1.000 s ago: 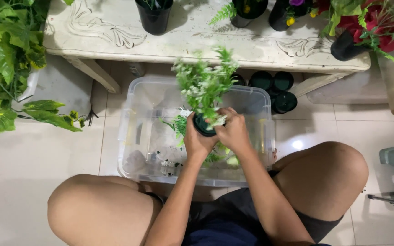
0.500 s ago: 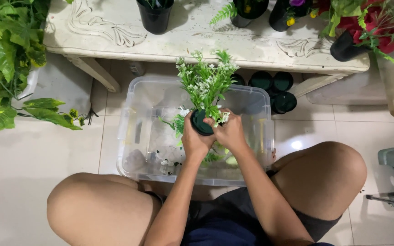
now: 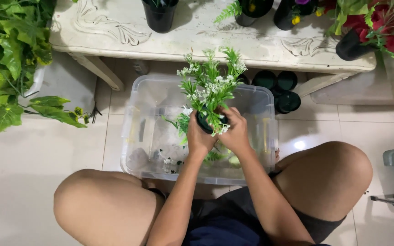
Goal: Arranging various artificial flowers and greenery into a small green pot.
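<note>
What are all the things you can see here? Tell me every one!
Small pot: one, black, held over the bin.
Flower sprig: one, green with white blossoms, in the small pot.
Plastic bin: one, clear, on the floor between the knees.
Table: one, cream, carved, above the bin.
Pots on the table: several, black, some with flowers.
Empty pots: a few, dark green, under the table.
Leafy plant: green, left side.
Left hand: grips the small pot.
Right hand: grips the small pot.

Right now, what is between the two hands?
In the head view, a small black pot with a white-flowered green plant sits between left hand and right hand.
</note>
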